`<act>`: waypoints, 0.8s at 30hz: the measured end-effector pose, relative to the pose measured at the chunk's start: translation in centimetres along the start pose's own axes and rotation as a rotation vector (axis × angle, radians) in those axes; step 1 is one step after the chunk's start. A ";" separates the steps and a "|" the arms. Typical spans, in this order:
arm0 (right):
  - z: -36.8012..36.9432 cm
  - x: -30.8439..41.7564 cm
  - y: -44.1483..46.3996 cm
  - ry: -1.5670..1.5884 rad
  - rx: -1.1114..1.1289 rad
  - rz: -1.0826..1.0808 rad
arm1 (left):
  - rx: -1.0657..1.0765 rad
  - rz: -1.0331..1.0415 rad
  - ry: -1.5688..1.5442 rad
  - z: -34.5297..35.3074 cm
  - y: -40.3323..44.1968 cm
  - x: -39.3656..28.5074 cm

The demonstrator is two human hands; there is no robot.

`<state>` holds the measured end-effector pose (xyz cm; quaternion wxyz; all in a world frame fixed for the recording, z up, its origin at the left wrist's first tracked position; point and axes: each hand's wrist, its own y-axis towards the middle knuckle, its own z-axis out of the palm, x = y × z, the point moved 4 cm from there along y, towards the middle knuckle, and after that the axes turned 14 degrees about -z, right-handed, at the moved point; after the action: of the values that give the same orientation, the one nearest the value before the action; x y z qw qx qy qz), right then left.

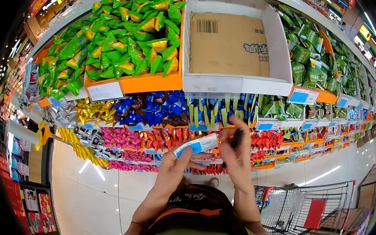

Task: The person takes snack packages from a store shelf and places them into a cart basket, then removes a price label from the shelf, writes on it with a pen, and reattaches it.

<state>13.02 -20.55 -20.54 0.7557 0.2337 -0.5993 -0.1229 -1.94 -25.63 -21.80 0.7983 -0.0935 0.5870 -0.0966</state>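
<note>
My left hand (176,161) is closed on a white and blue price label (204,143), the thumb on its face. Close to the label's right end is my right hand (236,159), its fingers curled around a small black object (238,138) whose kind I cannot make out. Both hands are in front of the candy shelf. Just above them sits a white bin (237,85) with a brown cardboard piece (229,45) lying in it. Blue and yellow wrapped sweets (203,114) fill the row below that bin.
Green and yellow wrapped sweets (132,38) are heaped in the orange-edged bin at upper left. Green packets (308,52) fill bins at right. A wire shopping cart (308,211) stands at lower right on the tiled floor (89,189).
</note>
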 end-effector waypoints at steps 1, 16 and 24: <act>-0.5 0.1 0.1 0.142 -0.112 0.056 | 0.003 0.004 -0.033 0.1 0.0 0.0; -2.6 3.1 0.3 0.158 -0.229 -0.181 | 0.088 -0.056 -0.032 0.6 -0.5 0.7; -1.0 2.6 -1.4 0.503 -0.156 -0.004 | 0.151 -0.062 -0.058 1.4 -1.1 0.2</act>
<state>14.73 -22.79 -19.19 0.8965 0.1993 -0.3808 -0.1080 -0.61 -26.72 -21.31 0.8163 -0.0539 0.5516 -0.1626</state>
